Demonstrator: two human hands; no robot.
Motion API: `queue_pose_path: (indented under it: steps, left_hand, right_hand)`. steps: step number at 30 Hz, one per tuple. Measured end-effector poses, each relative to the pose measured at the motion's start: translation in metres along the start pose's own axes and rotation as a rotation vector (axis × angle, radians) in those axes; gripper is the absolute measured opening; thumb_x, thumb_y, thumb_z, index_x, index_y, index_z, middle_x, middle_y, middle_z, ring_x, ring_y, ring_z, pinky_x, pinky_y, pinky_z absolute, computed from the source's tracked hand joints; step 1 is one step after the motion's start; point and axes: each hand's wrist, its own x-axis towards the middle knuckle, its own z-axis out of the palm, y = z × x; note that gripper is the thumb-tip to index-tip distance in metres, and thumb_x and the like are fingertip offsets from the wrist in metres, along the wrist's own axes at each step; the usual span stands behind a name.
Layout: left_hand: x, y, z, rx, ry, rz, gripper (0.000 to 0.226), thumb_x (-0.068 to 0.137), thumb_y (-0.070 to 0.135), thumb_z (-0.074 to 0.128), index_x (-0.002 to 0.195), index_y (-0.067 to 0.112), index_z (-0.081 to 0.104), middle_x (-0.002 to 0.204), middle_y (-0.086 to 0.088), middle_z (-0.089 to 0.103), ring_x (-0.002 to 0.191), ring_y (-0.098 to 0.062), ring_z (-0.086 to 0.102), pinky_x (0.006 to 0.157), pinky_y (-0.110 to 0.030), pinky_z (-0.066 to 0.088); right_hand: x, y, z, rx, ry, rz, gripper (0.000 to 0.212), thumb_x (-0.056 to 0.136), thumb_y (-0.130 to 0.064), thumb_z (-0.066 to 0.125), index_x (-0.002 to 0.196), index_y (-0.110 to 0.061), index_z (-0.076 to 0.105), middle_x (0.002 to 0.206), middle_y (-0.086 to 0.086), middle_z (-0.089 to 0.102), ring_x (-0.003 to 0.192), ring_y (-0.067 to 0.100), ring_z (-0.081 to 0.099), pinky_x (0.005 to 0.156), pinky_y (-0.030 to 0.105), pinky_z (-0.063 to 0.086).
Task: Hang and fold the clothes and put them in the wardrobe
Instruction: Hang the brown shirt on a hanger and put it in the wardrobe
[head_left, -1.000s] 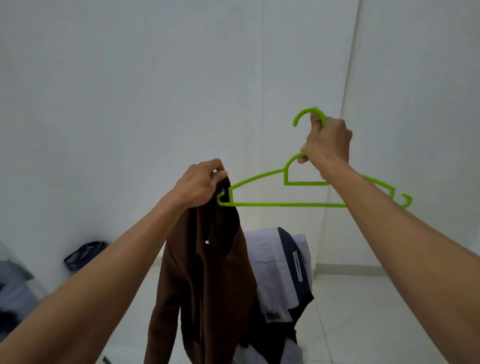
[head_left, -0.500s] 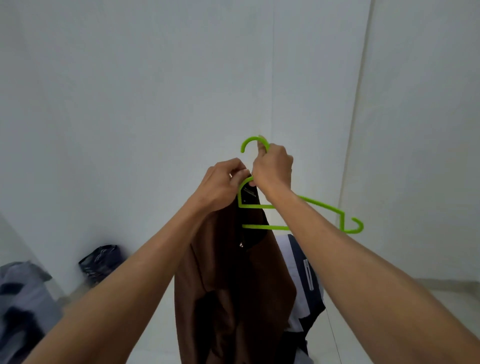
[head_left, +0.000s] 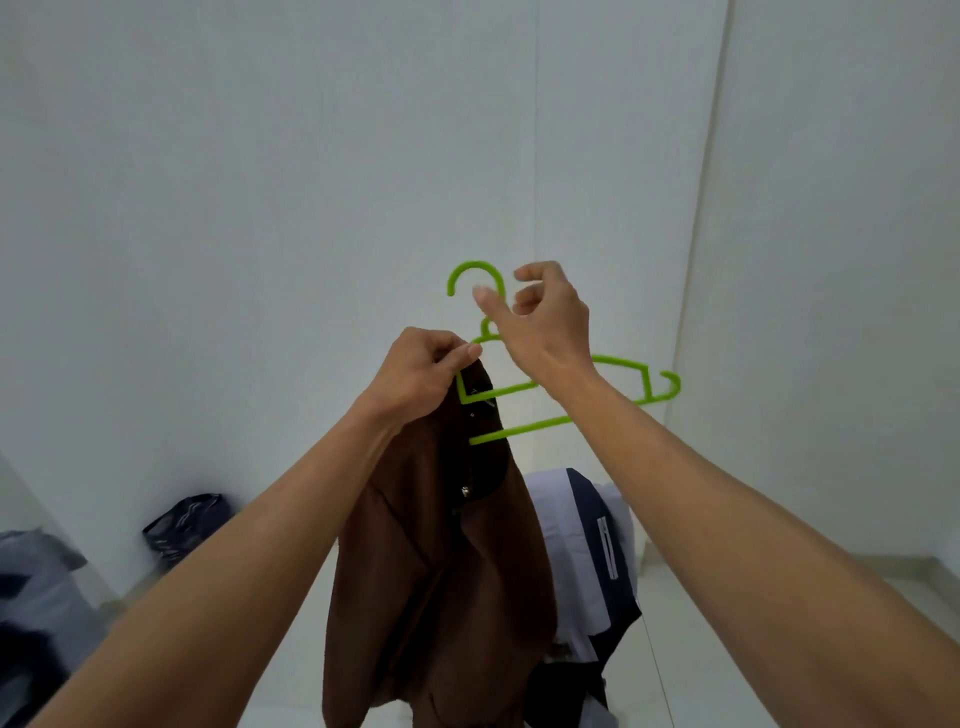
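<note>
Left hand (head_left: 423, 376): grip closed, fingers and thumb pinching together the collar of the brown shirt (head_left: 441, 587) and the left shoulder of the green plastic hanger (head_left: 566, 397), so this one grip carries both. Right hand (head_left: 545, 317): grip empty, fingers loosely curled, thumb alongside the hanger's neck just under the hook; whether the thumb touches the plastic cannot be told. Hanger: hook uppermost, long axis running from the left grip out to the right and slightly down, left end inside the shirt's neck opening, right shoulder and its small end hook bare and projecting beyond the right wrist. Shirt: hangs straight down from the left grip, bunched, dark inner lining and a snap showing near the collar. Judgement: the free right hand is the nearer to the uncovered end, so the coming move likely draws the shirt's other shoulder rightward along that axis. Beyond, low and far: a white-and-navy garment (head_left: 592, 530) draped over something hidden. Far left, by the wall: a dark bundle (head_left: 182, 522).
</note>
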Motion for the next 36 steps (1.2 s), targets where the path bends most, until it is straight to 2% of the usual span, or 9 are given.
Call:
queue_pose_path:
  steps: [4,7,11,14,17,21,30,34,36]
  left_hand:
    - [0.005,-0.008,-0.010,-0.075,0.150,-0.085,0.026,0.094,0.032,0.066,0.085,0.010,0.075,0.067,-0.005,0.063,0.059,-0.011,0.052,0.063,-0.029,0.044]
    - [0.007,-0.005,-0.012,-0.135,0.193,-0.112,0.026,0.094,0.029,0.066,0.087,0.005,0.074,0.070,-0.006,0.064,0.060,-0.012,0.052,0.063,-0.029,0.045]
    - [0.009,0.006,-0.010,-0.226,0.183,-0.115,0.025,0.094,0.028,0.067,0.089,0.004,0.075,0.079,-0.013,0.071,0.066,-0.014,0.059,0.068,-0.035,0.052]
    - [0.006,0.006,-0.016,-0.288,0.139,-0.121,0.022,0.094,0.028,0.067,0.094,0.007,0.076,0.087,-0.016,0.073,0.074,-0.018,0.063,0.080,-0.044,0.058]
    - [-0.002,-0.011,-0.035,-0.309,0.125,-0.127,0.019,0.097,0.025,0.063,0.102,0.013,0.076,0.091,-0.009,0.072,0.080,-0.013,0.064,0.086,-0.041,0.056]
    - [-0.023,-0.041,-0.054,-0.225,-0.025,-0.144,0.017,0.100,0.024,0.058,0.102,0.016,0.073,0.101,-0.004,0.076,0.089,-0.011,0.069,0.084,-0.030,0.052]
    - [-0.028,-0.058,-0.052,0.009,-0.071,-0.103,0.014,0.103,0.024,0.051,0.091,0.021,0.059,0.082,-0.026,0.062,0.062,-0.020,0.041,0.062,-0.033,0.036]
    - [-0.026,-0.058,-0.042,0.103,0.004,-0.057,0.011,0.100,0.022,0.053,0.093,0.025,0.062,0.076,-0.017,0.065,0.056,-0.014,0.042,0.060,-0.031,0.038]
    - [-0.027,-0.053,-0.037,0.001,0.021,-0.064,0.012,0.100,0.021,0.055,0.100,0.024,0.066,0.083,-0.009,0.071,0.065,-0.011,0.052,0.066,-0.029,0.043]
  right_hand:
    - [-0.029,0.030,-0.005,-0.099,0.043,-0.232,0.028,0.079,-0.029,0.080,0.082,-0.015,0.056,0.073,-0.005,0.058,0.064,0.004,0.052,0.064,0.020,0.045]
    - [-0.053,0.055,-0.001,-0.249,-0.315,0.023,0.033,0.077,-0.046,0.079,0.076,-0.015,0.066,0.072,-0.004,0.067,0.070,0.007,0.065,0.073,0.030,0.056]
    - [-0.068,0.076,0.014,-0.388,-0.565,0.336,0.056,0.076,-0.055,0.075,0.111,-0.014,0.060,0.102,0.006,0.064,0.081,0.026,0.070,0.061,0.035,0.060]
    - [-0.061,0.082,0.016,-0.260,-0.540,0.421,0.019,0.087,-0.017,0.073,0.100,-0.003,0.070,0.092,0.013,0.070,0.077,0.029,0.072,0.065,0.044,0.063]
    - [-0.047,0.079,-0.011,0.042,-0.456,0.587,0.004,0.092,-0.001,0.066,0.088,0.000,0.067,0.082,0.015,0.066,0.071,0.026,0.067,0.073,0.051,0.061]
    - [-0.019,0.068,-0.049,0.272,-0.328,0.689,0.013,0.096,-0.006,0.062,0.085,-0.012,0.066,0.070,0.004,0.058,0.063,0.017,0.054,0.061,0.038,0.054]
    - [0.018,0.039,-0.066,0.307,-0.348,0.828,0.034,0.089,-0.018,0.051,0.058,-0.020,0.063,0.065,-0.001,0.059,0.065,0.017,0.051,0.060,0.029,0.043]
    - [0.024,0.017,-0.072,0.192,-0.417,0.810,0.026,0.089,-0.038,0.067,0.090,-0.012,0.071,0.085,0.003,0.067,0.073,0.020,0.065,0.064,0.030,0.054]
    - [0.027,0.014,-0.069,0.139,-0.330,0.711,0.027,0.084,-0.024,0.078,0.100,-0.004,0.071,0.086,0.011,0.066,0.069,0.024,0.067,0.064,0.037,0.061]
